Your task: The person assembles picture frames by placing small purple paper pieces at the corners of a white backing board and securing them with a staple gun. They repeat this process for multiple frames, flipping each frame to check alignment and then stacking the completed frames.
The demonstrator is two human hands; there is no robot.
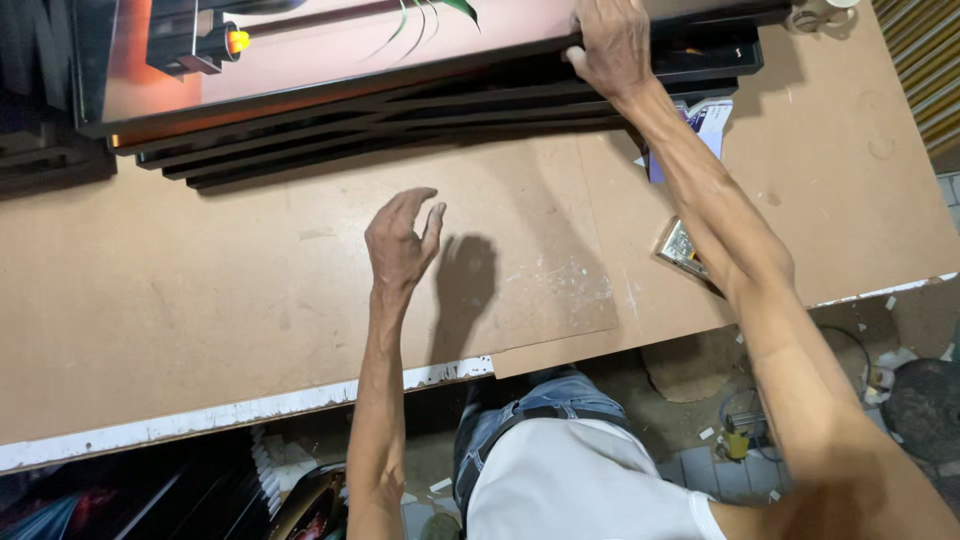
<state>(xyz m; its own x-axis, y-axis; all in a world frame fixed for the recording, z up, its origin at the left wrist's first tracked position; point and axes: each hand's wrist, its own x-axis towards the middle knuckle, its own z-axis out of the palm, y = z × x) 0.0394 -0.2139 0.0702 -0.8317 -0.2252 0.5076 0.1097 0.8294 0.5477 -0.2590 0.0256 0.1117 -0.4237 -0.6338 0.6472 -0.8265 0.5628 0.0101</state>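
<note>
Desk [200, 300]: brown fibreboard top, the largest thing in view, with a chipped white front edge and a separate sheet of the same board lying on it, its corner overhanging the front edge near the person's lap. Stack of black frames [420, 105]: lies across the far side of the desk, edges stepped, long side roughly parallel to the far edge and slightly tilted in view. Top frame [330, 40]: carries a pale pink picture with a dark object and green leaves, face up. Right hand [612, 45]: arm stretched far forward, grip closed over the near edge of the top frame at its right end — fingers on the upper face, thumb at the black rim. Left hand [402, 238]: raised just above the bare desk in front of the stack, well apart from the frames, grip open and holding nothing, fingers loosely curled, its shadow on the board to the right. Printed paper [708, 122]: white and purple sheet sticking out from under the right end of the stack, beside the right forearm. Small shiny tool [680, 247]: metallic, lying on the desk partly hidden under the right forearm — kind cannot be told.
</note>
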